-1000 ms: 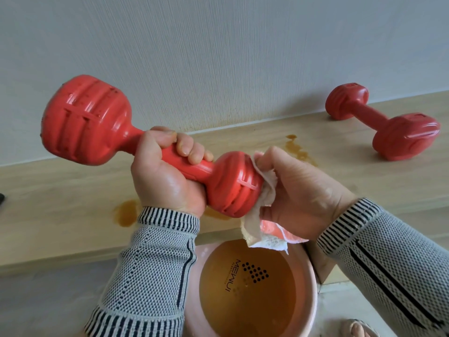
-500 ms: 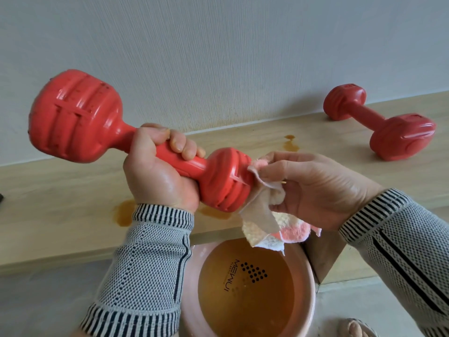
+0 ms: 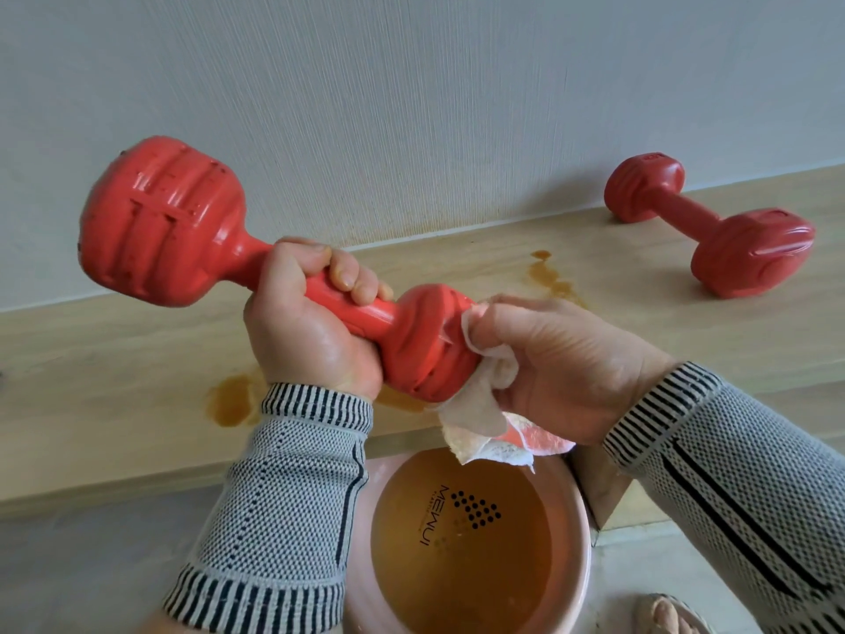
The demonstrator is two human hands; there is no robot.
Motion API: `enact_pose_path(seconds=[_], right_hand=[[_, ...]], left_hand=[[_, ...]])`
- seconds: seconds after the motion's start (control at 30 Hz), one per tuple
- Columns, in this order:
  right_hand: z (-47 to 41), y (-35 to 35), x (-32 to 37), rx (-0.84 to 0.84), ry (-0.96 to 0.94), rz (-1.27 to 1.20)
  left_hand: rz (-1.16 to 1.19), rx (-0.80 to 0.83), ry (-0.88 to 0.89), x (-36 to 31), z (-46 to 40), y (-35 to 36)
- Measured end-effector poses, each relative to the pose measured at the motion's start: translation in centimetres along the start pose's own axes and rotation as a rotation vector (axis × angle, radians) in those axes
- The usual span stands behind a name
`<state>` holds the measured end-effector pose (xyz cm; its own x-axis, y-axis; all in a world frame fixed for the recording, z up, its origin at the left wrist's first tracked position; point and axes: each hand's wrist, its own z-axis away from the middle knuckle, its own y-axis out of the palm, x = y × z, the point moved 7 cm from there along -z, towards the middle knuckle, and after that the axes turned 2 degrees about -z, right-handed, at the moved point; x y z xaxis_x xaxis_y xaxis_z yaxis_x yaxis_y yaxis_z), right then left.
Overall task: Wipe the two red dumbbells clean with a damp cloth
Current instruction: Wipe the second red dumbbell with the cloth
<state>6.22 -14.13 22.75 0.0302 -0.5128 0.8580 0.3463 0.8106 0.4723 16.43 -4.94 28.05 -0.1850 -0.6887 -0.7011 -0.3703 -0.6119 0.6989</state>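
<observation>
My left hand (image 3: 315, 322) grips the handle of a red dumbbell (image 3: 160, 226), held in the air and tilted, its big end up at the left. My right hand (image 3: 562, 363) holds a damp white and pink cloth (image 3: 484, 418) bunched against the dumbbell's lower right end, over the basin. Loose folds of the cloth hang below that end. The second red dumbbell (image 3: 713, 226) lies on the wooden ledge at the far right, near the wall.
A pink basin (image 3: 580, 542) of brownish water stands on the floor under my hands. The wooden ledge (image 3: 91, 368) along the white wall carries brown puddles (image 3: 231, 400). A slippered foot (image 3: 672, 615) shows at the bottom right.
The cloth has shifted across the dumbbell's lower end as my right hand turned over it. My left hand has tilted the dumbbell slightly; the other dumbbell has not moved.
</observation>
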Motion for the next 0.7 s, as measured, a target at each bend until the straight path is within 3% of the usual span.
enact_pose_path(seconds=[0.1, 0.23, 0.4, 0.7], right_hand=[[0.1, 0.0, 0.2, -0.015, -0.041, 0.031], [-0.4, -0.3, 0.4, -0.058, -0.052, -0.116], [0.0, -0.2, 0.8, 0.024, -0.014, -0.08], [-0.6, -0.7, 0.1, -0.111, 0.006, -0.071]], left_hand=[[0.027, -0.019, -0.041, 0.3, -0.2, -0.3], [0.015, 0.047, -0.035, 0.2, -0.3, 0.2], [0.004, 0.133, -0.011, 0.0, -0.4, 0.5], [-0.041, 0.151, 0.016, 0.1, -0.1, 0.7]])
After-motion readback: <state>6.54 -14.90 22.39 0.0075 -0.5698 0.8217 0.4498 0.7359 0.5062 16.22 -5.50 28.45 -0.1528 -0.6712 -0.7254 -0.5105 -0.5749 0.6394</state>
